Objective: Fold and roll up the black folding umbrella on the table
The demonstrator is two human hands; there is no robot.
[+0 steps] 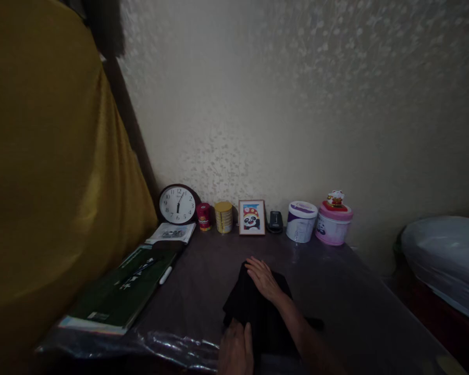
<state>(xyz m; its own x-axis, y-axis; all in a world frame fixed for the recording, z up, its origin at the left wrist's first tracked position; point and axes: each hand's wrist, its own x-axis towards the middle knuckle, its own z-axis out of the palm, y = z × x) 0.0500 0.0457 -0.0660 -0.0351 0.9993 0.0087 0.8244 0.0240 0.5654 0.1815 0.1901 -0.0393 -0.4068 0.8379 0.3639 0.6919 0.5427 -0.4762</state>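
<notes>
Black cloth item (260,320) is lying on the desk (203,297), beneath the right grip (262,278) and beside the left grip (235,349). The right grip is resting on its far part, fingers stretching out flat and unclenched. The left grip is touching its near left edge; the fingertips are partly hidden, so I cannot tell whether they are pinching the cloth. Just right of the right forearm (291,315), a dark strap (316,323) is showing. Left of both grips, a green book (113,297) is lying with a dark pen (144,266) on its cover, and a white marker (165,275) is lying beside it. Well beyond the grips, near the wall (258,104), these are standing from left to right: a round clock (177,204), a red tin (204,216), a yellow can (223,216), a framed panda picture (251,217), a small black object (275,222), a white-and-purple tub (302,224) and a pink tub (333,229). Atop the pink tub, a cat figurine (335,199) is sitting.
</notes>
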